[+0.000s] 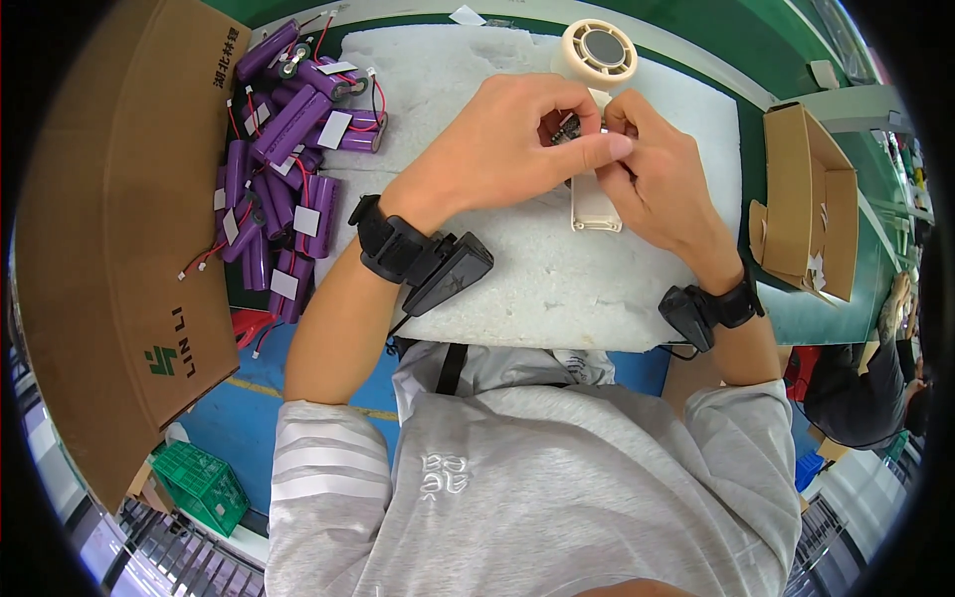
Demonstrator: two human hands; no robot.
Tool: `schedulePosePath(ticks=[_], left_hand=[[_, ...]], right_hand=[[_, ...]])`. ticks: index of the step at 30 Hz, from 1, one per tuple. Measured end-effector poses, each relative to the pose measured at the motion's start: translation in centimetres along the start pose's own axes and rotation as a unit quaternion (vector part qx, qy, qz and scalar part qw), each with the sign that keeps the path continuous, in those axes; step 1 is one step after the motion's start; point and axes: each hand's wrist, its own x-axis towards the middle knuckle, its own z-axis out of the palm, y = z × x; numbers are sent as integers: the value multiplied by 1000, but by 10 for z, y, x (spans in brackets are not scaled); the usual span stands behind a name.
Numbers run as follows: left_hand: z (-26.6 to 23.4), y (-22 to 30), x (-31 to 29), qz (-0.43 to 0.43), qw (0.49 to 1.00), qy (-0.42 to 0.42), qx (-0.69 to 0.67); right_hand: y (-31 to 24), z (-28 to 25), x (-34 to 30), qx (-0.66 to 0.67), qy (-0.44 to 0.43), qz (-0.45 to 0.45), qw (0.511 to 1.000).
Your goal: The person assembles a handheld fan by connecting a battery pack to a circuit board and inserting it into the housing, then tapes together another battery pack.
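Note:
A cream handheld fan (599, 52) lies on a white foam slab (418, 90), its round slotted head with a grey centre disc pointing away from me. Its handle (595, 207) stretches toward me, open like a shallow trough. Over the handle's middle my left hand (512, 144) is closed, thumb and forefinger pinched together. From the other side my right hand (657, 174) meets it, fingers bent and closed too. A small dark part (567, 129), perhaps circuitry, peeks out under my left fingers. Whatever the fingertips pinch is hidden by them.
Purple battery packs (293, 129) with red and black leads are heaped left of the slab, beside a tall brown carton (129, 249). An opened small cardboard box (811, 204) stands at the right. A green crate (199, 488) sits lower left; another person (865, 388) is at far right.

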Motion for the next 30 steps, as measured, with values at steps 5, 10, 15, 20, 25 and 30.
schedulePosePath(ticks=[5,10,15,20,25,30], left_hand=[[4,-10,2,51,998,35,21],[-1,-14,3,8,999,15,-34],[-4,-14,2,-15,993,-15,-113],[-6,-13,3,-22,990,-8,-136],[-7,-8,1,-32,990,6,-139],[-5,-8,1,-36,994,11,-105]], right_hand=[[-1,-1,0,-12,8,6,1000],[-1,-1,0,39,55,30,997],[3,-1,-2,17,120,-12,993],[5,-1,-2,69,98,17,993],[6,1,-1,59,88,25,994],[7,1,-2,65,86,12,994]])
